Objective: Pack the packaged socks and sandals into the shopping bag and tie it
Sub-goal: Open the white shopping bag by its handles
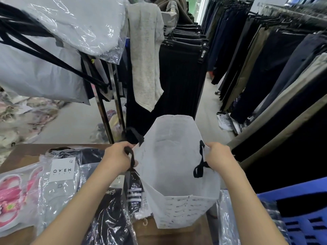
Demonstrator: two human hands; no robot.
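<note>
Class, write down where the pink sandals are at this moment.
In the head view, the pink sandals lie in clear wrap at the far left of the table, beside the grey sock pack labelled OWEN.

Pink sandals in clear plastic point(10, 197), 8 o'clock, cut by the left edge; blue slotted plastic crate point(304, 225), 4 o'clock, cut by the corner; small print on the white shopping bag point(169, 167) unreadable.

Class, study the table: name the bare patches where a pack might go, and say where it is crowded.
Bare table shows at the far left corner, behind the pink sandals and grey sock pack, and along the near edge, in front of the shopping bag, beside the dark sock packs. Between these, the packs overlap. The bag's mouth gapes open, seemingly empty.
</note>
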